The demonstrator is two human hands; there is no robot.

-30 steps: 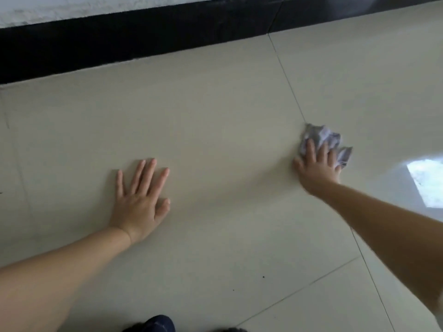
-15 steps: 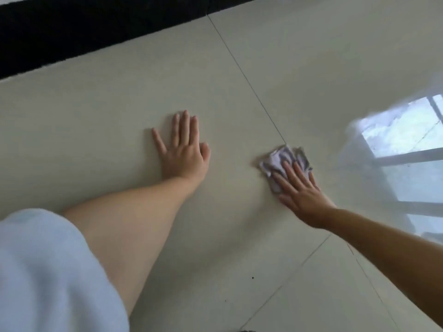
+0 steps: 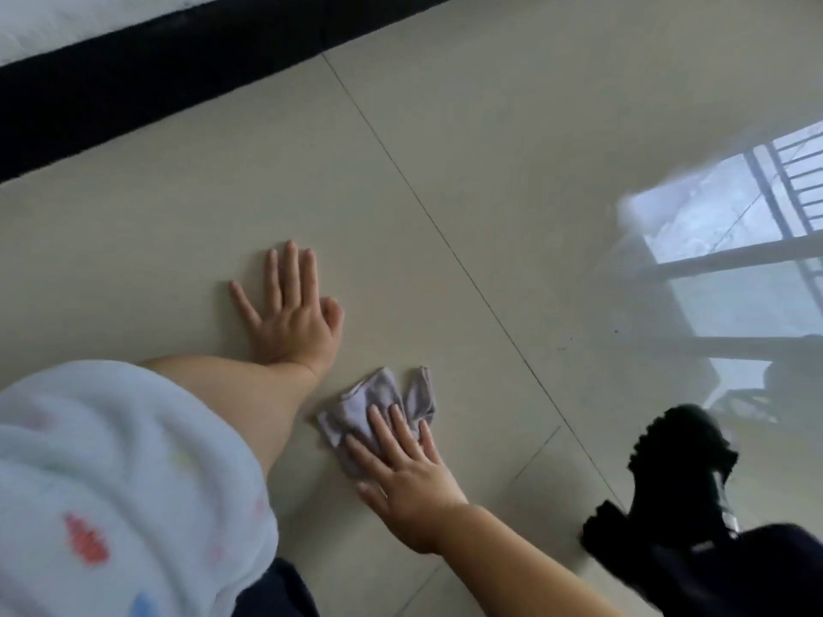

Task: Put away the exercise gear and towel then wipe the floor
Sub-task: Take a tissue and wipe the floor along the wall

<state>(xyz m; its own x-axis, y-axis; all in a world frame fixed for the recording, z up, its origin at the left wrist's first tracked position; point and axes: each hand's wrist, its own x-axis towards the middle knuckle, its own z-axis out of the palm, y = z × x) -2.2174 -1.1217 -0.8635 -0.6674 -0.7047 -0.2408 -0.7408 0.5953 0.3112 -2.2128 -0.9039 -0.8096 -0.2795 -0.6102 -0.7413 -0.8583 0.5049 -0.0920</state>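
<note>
A pale sleeve (image 3: pixel 111 483) with small coloured marks fills the lower left corner, and the bare arm coming out of it ends in the left hand (image 3: pixel 291 325), which lies flat on the floor (image 3: pixel 512 149) with its fingers straight and spread, holding nothing. Beyond that hand, at the far edge of the tiles, runs a black baseboard (image 3: pixel 133 77) under a white wall. Just right of the left wrist and nearer the person lies a crumpled grey cloth (image 3: pixel 383 403), on the floor. The right hand (image 3: pixel 401 474) presses down on the near part of this cloth with straight, flat fingers, palm down, not curled around it. To the right of the right hand stands a black shoe (image 3: pixel 677 474) with a thick ridged sole, and beyond it the glossy tiles mirror a bright window.
</note>
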